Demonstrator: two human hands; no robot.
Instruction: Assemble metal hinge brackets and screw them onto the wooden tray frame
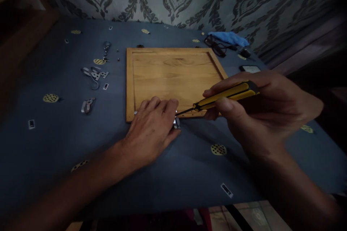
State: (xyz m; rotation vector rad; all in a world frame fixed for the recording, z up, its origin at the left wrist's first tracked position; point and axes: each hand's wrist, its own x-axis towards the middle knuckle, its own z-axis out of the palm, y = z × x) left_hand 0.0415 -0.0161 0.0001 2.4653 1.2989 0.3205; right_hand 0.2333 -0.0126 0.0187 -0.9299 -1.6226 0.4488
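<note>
My right fingers [226, 105] are gripping a screwdriver [227, 94], left fingers [155, 103] a metal fitting [177, 123]. The shaft's [185, 111] slant is risking slips.

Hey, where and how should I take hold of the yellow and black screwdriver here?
Probably by the thick handle of the screwdriver, coming from the right, as the right hand does. That broad end points right, while the thin shaft slants down-left toward the metal piece beside the left hand.
</note>
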